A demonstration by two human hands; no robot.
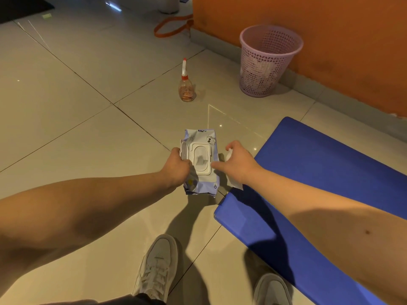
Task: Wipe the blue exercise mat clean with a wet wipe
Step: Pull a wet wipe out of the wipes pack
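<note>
forearms bare | sneakers — white low-tops, white laces | trouser hem — dark, at ankle

Glossy beige floor tiles with dark grout lines catch small spots of light. An orange wall with a grey skirting strip runs along the far right. Against it stands a pink perforated plastic waste basket. To its left stands a clear plastic bottle with a red-and-white nozzle. Farther off lies an orange cord loop.

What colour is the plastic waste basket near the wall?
Pale pink waste basket, perforated sides; the head view shows it.
</note>
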